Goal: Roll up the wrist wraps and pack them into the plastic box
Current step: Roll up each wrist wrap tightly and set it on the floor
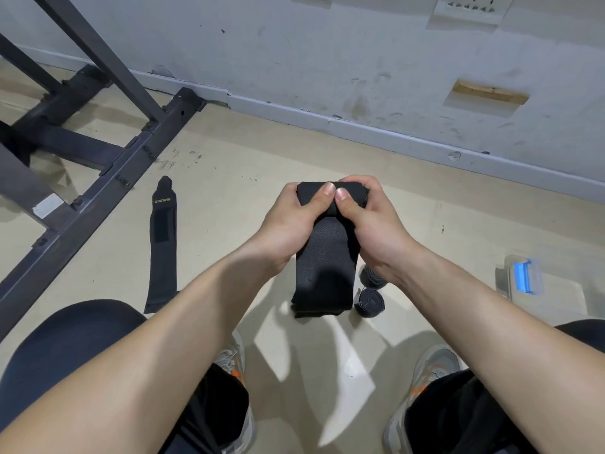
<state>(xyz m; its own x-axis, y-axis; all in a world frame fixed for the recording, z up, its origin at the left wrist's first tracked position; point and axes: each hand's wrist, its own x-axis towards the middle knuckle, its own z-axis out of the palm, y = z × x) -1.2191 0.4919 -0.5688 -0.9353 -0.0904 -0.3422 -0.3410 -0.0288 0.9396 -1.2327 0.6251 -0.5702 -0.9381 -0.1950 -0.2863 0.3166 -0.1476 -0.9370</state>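
Both thumbs press side by side, tips touching, onto the top of a black roll; the other fingers curl round behind it, mostly hidden. The left hand and right hand grip the roll's two ends, up in the air above the floor. This is the black wrist wrap: its upper part is wound into a roll, and its loose tail hangs down between the wrists.

To roll it well, by my judgement, the thumbs should hold each turn tight and the edges level (a slack or coned roll may not fit the box).

Two finished rolls lie on the floor just right of the tail. Further right sits the clear plastic box with a blue latch. A flat wrist wrap lies well to the left, near a dark metal frame.
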